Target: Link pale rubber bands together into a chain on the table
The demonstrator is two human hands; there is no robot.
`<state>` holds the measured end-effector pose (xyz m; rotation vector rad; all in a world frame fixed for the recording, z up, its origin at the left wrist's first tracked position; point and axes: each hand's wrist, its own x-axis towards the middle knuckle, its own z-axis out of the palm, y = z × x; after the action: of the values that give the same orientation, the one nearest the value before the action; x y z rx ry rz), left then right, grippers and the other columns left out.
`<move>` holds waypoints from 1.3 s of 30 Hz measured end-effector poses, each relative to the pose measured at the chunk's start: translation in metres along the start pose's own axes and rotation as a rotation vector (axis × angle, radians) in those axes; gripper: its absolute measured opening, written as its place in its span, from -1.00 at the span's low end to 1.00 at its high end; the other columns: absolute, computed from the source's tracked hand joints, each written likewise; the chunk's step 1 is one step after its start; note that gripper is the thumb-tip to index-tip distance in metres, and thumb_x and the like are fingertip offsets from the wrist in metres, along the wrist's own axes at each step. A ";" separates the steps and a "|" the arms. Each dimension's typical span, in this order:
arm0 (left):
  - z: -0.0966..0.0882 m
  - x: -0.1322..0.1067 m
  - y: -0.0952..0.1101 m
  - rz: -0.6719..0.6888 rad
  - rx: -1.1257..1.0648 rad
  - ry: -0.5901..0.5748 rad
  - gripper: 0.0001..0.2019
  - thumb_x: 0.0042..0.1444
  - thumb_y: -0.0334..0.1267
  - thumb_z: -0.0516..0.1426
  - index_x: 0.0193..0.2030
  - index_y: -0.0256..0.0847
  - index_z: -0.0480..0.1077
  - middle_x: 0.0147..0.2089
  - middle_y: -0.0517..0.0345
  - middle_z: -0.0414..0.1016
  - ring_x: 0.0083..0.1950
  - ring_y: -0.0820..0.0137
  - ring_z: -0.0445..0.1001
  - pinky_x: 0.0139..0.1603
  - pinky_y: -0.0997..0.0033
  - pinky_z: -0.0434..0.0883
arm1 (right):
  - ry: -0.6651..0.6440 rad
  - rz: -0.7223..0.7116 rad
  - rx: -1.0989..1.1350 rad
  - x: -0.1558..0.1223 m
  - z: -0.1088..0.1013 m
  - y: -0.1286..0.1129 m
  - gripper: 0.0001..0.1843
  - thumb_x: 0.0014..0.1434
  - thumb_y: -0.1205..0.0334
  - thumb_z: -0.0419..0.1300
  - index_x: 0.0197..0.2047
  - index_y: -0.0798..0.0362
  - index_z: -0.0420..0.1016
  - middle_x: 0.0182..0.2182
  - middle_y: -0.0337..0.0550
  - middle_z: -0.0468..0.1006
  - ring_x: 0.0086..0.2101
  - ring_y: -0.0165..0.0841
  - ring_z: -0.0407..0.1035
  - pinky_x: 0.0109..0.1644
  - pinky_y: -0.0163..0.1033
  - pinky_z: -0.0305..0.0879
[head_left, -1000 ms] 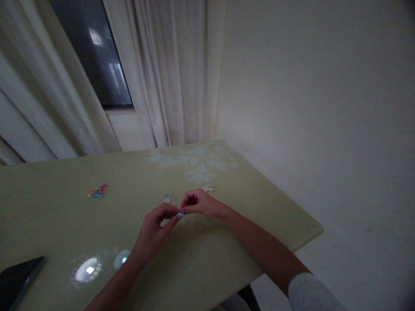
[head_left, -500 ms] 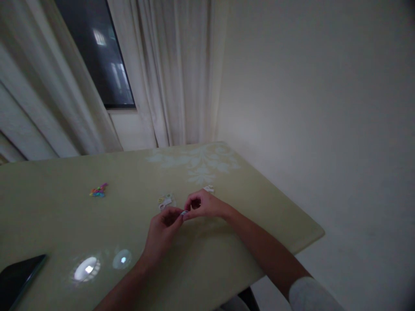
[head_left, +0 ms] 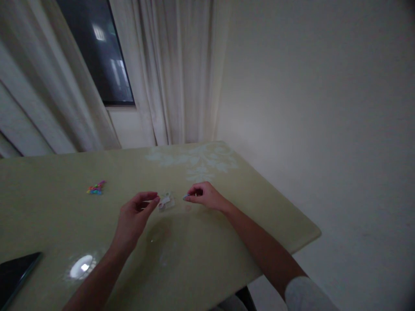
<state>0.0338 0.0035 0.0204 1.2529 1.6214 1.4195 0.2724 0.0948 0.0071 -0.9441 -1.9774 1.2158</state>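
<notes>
My left hand (head_left: pixel 132 216) is over the table with its thumb and forefinger brought close together at the left edge of a small clear packet (head_left: pixel 166 201). Small light-coloured pieces and a white label show in the packet. Whether those fingertips grip the packet or some tiny piece is too small to tell. To the right of the packet, my right hand (head_left: pixel 205 196) pinches a small whitish piece (head_left: pixel 186 197) between thumb and forefinger. Its exact kind cannot be made out. The two hands are apart, with the packet between them.
A little heap of small bright multicoloured pieces (head_left: pixel 96 188) lies on the left of the table (head_left: pixel 201 246). A dark flat device (head_left: pixel 17 274) sits at the near left. Behind the table hang curtains (head_left: pixel 178 77) beside a dark window; a wall (head_left: pixel 308 108) stands on the right.
My hands, together on the small whitish piece before, have separated. The left has moved left and up to the packet's edge; the right has shifted slightly up, keeping the piece.
</notes>
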 end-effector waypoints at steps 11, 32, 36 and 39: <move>-0.017 0.039 -0.064 0.321 0.600 -0.156 -0.20 -0.04 0.19 0.27 0.27 -0.29 0.38 0.18 -0.27 0.54 0.09 -0.09 0.57 0.10 -0.06 0.48 | -0.028 -0.188 -0.524 0.034 0.019 -0.018 -0.88 0.21 0.23 0.40 -0.25 0.10 0.65 -0.46 -0.29 0.48 -0.42 -0.45 0.30 -0.30 -0.33 0.11; -0.009 0.041 -0.077 0.413 0.616 -0.163 -0.38 0.08 0.00 0.20 0.24 -0.27 0.39 0.21 -0.26 0.55 0.20 -0.08 0.51 0.25 -0.12 0.39 | -0.486 -0.132 -1.004 0.081 0.036 -0.051 -0.79 0.23 0.29 0.29 -0.10 -0.02 0.73 -0.20 -0.12 0.72 -0.25 -0.31 0.53 -0.32 -0.32 0.16; -0.021 0.036 -0.052 0.403 0.541 -0.126 -0.50 0.03 0.08 0.24 0.03 -0.19 0.50 0.07 -0.14 0.61 0.03 0.01 0.56 0.09 -0.01 0.47 | -0.234 -0.176 -0.880 0.061 0.024 -0.033 -0.86 0.26 0.28 0.33 -0.13 0.02 0.72 -0.23 -0.10 0.69 -0.24 -0.32 0.48 -0.26 -0.30 0.16; -0.026 0.025 -0.029 0.278 0.507 -0.449 -0.74 0.13 -0.01 0.16 -0.28 -0.10 0.59 -0.26 0.05 0.66 -0.26 0.19 0.58 -0.20 0.27 0.47 | -0.143 -0.097 -0.809 0.035 0.014 -0.014 -0.91 0.23 0.28 0.37 -0.20 0.03 0.72 -0.29 -0.12 0.66 -0.30 -0.34 0.44 -0.27 -0.30 0.14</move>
<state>-0.0052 0.0187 0.0009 1.9856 1.5721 0.7924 0.2386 0.1123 0.0193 -1.1225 -2.6548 0.4023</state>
